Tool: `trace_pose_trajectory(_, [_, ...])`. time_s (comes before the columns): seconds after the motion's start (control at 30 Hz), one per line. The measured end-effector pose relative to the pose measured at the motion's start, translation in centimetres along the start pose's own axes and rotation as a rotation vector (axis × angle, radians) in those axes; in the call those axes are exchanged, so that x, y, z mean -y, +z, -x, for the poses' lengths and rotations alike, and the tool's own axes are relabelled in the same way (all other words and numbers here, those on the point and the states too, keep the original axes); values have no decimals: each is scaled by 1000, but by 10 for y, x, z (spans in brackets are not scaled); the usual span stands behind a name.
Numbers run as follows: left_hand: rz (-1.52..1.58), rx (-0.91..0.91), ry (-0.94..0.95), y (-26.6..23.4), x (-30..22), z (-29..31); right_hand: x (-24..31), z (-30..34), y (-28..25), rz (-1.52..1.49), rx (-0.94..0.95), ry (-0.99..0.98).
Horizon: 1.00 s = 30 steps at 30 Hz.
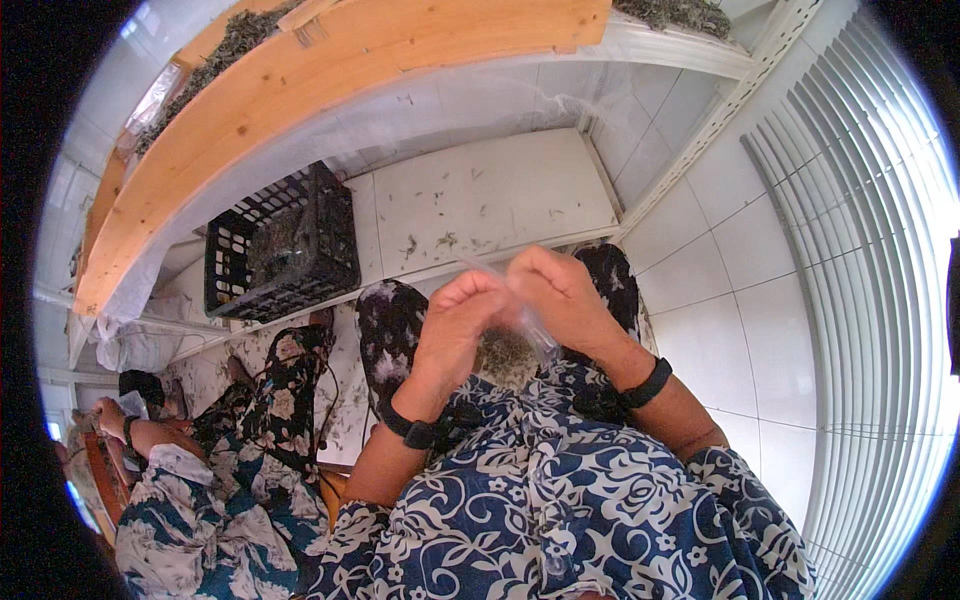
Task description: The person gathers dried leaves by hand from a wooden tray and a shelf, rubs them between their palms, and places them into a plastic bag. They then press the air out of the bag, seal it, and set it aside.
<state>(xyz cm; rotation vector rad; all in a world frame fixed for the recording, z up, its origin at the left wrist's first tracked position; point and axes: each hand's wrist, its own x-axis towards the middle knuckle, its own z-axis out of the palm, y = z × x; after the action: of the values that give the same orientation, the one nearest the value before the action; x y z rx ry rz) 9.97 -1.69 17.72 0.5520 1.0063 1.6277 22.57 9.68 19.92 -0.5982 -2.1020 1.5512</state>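
Observation:
My left hand (462,318) and my right hand (562,298) meet above my lap, fingers curled and closed. Between them they pinch a piece of clear plastic (541,338), which looks like a small thin bag. One end of it pokes out above my left fingers, and the other hangs below my right hand. My fists hide its middle. Under the hands, between my knees, dry grey-green plant bits (506,355) show; what holds them I cannot make out.
A black plastic crate (285,250) with dark dry material stands on the low white shelf (500,190), which has scattered leaf bits. A wooden-edged rack (330,90) arches overhead. At left a co-worker in patterned clothes (220,500) sits close. Slatted blinds (860,250) hang at right.

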Motion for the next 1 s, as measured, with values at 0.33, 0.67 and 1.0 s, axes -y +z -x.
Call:
trace_pose_trajectory(0.33, [166, 14, -10, -6, 5, -3, 0, -3, -4, -275, 34, 193])
trace_pose_trajectory(0.67, [-21, -23, -52, 5, 5, 2, -9, -3, 5, -75, -110, 25])
trace_pose_trajectory(1.0, [41, -18, -79, 8, 2, 2, 3, -1, -1, -172, -48, 121])
